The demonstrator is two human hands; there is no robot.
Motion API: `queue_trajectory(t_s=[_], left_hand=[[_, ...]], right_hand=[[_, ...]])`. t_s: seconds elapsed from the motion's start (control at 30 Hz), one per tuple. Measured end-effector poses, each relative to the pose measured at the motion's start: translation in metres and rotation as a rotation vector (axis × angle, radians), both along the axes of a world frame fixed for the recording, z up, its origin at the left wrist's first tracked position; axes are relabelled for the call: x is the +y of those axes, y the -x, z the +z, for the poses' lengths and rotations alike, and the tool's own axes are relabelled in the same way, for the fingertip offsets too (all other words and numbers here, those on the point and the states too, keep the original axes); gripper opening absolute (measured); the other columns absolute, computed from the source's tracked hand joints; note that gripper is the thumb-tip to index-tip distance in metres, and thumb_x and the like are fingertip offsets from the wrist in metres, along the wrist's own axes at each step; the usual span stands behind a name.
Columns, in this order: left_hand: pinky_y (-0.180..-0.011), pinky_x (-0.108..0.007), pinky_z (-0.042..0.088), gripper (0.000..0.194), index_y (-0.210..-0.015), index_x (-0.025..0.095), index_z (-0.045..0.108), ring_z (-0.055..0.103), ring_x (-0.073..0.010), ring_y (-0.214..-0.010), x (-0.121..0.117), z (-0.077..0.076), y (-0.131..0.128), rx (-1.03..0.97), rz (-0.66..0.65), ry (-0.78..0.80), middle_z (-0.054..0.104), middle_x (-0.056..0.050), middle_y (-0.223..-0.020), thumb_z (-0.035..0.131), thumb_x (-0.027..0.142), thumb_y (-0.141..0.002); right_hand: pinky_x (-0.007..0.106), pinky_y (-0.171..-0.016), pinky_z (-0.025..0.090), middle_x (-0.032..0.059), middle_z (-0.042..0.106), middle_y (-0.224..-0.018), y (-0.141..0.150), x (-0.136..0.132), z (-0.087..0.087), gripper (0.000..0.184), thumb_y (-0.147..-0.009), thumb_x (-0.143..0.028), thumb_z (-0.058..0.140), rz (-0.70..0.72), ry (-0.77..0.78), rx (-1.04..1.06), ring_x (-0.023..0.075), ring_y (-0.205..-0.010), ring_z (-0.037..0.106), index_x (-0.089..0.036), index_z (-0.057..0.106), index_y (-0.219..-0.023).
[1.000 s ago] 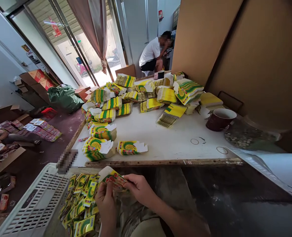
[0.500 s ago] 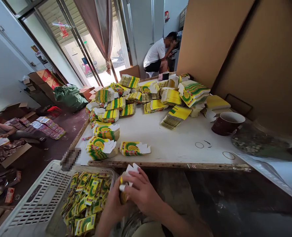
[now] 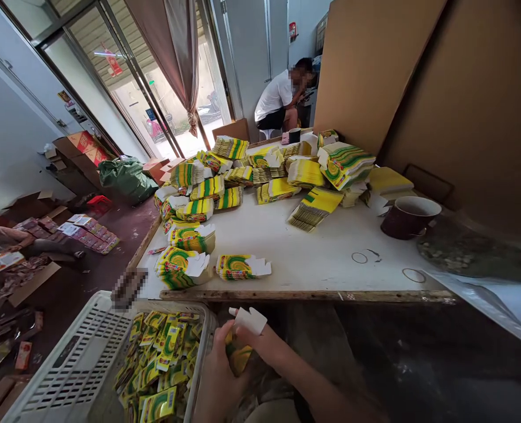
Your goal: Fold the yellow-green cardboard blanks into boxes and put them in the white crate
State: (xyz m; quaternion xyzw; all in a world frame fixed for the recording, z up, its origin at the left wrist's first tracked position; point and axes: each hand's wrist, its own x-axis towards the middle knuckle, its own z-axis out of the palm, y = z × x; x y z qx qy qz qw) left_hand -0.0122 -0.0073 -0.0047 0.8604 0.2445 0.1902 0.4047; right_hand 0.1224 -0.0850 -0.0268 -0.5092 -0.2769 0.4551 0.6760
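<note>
Head view: both hands, left [image 3: 219, 376] and right [image 3: 267, 346], closed around a small carton [image 3: 239, 352]; squeeze squarely, keeping white flap [image 3: 250, 320] free.

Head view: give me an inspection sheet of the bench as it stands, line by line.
Surface: white table with a worn wooden front edge and faint ring marks.
Job's things: small yellow-green carton, white flap up, held below the table edge; white basket of yellow sachets to the left.
Clutter: stacks of flat cartons, dark mug, dish of small bits.
Grippers: left hand and right hand both grip the carton.
Cables: nothing seen.
Surroundings: cardboard sheets, seated person, green bag, packets on the floor.
</note>
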Motion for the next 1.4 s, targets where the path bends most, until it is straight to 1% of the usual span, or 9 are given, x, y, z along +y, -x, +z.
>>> queue_trajectory(t_s=[0.1,0.23,0.4,0.53,0.67,0.97,1.1,1.23,1.4], left_hand=[[-0.091,-0.043,0.054,0.065,-0.130,0.021,0.048,0.063,-0.0302,-0.114,-0.001,0.006,-0.006,0.042,-0.037,0.072,0.060,-0.014,-0.128,0.066,0.010,-0.069],[-0.082,-0.042,0.057,0.056,-0.120,0.019,0.051,0.067,-0.0286,-0.096,-0.001,0.011,-0.016,0.056,-0.062,0.170,0.065,-0.012,-0.109,0.066,0.014,-0.066],[-0.088,-0.046,0.055,0.071,-0.126,0.015,0.048,0.065,-0.0321,-0.101,0.002,0.001,-0.014,-0.030,0.068,0.094,0.061,-0.017,-0.117,0.074,0.020,-0.060],[-0.090,-0.048,0.053,0.055,-0.117,0.018,0.057,0.064,-0.0314,-0.104,0.013,-0.004,-0.001,0.026,0.125,0.009,0.064,-0.013,-0.110,0.069,0.019,-0.064],[-0.084,-0.045,0.056,0.044,-0.108,0.021,0.065,0.066,-0.0301,-0.096,0.024,0.002,0.007,0.056,0.116,-0.059,0.068,-0.009,-0.103,0.068,0.017,-0.064],[-0.083,-0.041,0.056,0.050,-0.104,0.025,0.072,0.069,-0.0298,-0.092,0.021,0.035,-0.001,0.106,0.058,-0.035,0.072,-0.007,-0.100,0.080,0.018,-0.056],[-0.084,-0.042,0.055,0.048,-0.107,0.023,0.071,0.068,-0.0306,-0.094,0.023,0.031,-0.003,0.098,0.105,-0.081,0.071,-0.009,-0.102,0.081,0.023,-0.060],[-0.087,-0.046,0.054,0.045,-0.107,0.024,0.070,0.067,-0.0323,-0.097,0.055,0.025,0.033,0.133,0.158,-0.161,0.071,-0.010,-0.103,0.079,0.037,-0.065],[-0.099,-0.066,0.039,0.086,-0.127,0.016,0.059,0.050,-0.0482,-0.124,0.106,0.020,0.113,0.417,0.622,-0.480,0.058,-0.023,-0.132,0.075,0.059,-0.055]], right_hand=[[0.052,-0.107,0.041,0.0137,0.065,-0.130,0.002,-0.005,0.004,0.069,-0.084,-0.070,0.053,-0.016,-0.013,-0.075,0.0316,-0.122,0.058,-0.021,0.058,-0.132],[0.048,-0.112,0.037,0.0143,0.048,-0.150,0.007,-0.017,0.017,0.061,-0.090,-0.034,0.057,0.058,-0.001,-0.430,0.0287,-0.137,0.047,-0.020,0.041,-0.148],[0.041,-0.112,0.041,0.0137,0.047,-0.151,0.005,-0.020,0.023,0.053,-0.084,-0.007,0.049,0.099,0.028,-0.663,0.0253,-0.136,0.049,-0.020,0.059,-0.134],[0.043,-0.113,0.039,0.0174,0.048,-0.149,-0.008,-0.017,0.016,0.050,-0.086,-0.009,0.049,-0.016,0.043,-0.654,0.0259,-0.138,0.046,-0.016,0.058,-0.135],[0.041,-0.105,0.046,0.0168,0.027,-0.161,-0.014,-0.020,0.014,0.049,-0.088,-0.016,0.057,0.142,0.072,-0.738,0.0314,-0.137,0.047,-0.020,0.055,-0.136],[0.040,-0.096,0.050,0.0106,0.064,-0.127,-0.042,-0.027,0.035,0.012,-0.077,-0.021,0.072,0.211,0.006,-0.716,0.0276,-0.115,0.063,-0.023,0.077,-0.088],[0.042,-0.099,0.048,0.0130,0.064,-0.126,-0.025,-0.017,0.025,0.037,-0.068,-0.015,0.078,0.025,0.098,-0.610,0.0287,-0.115,0.062,-0.019,0.072,-0.104],[0.043,-0.101,0.048,0.0152,0.060,-0.134,-0.027,0.001,0.019,0.077,-0.066,-0.022,0.083,-0.037,0.076,-0.657,0.0282,-0.118,0.060,-0.017,0.052,-0.136],[0.046,-0.104,0.043,0.0163,0.063,-0.126,-0.080,0.033,0.022,0.044,-0.085,-0.021,0.068,-0.287,0.269,-0.946,0.0300,-0.120,0.056,-0.015,0.058,-0.127]])
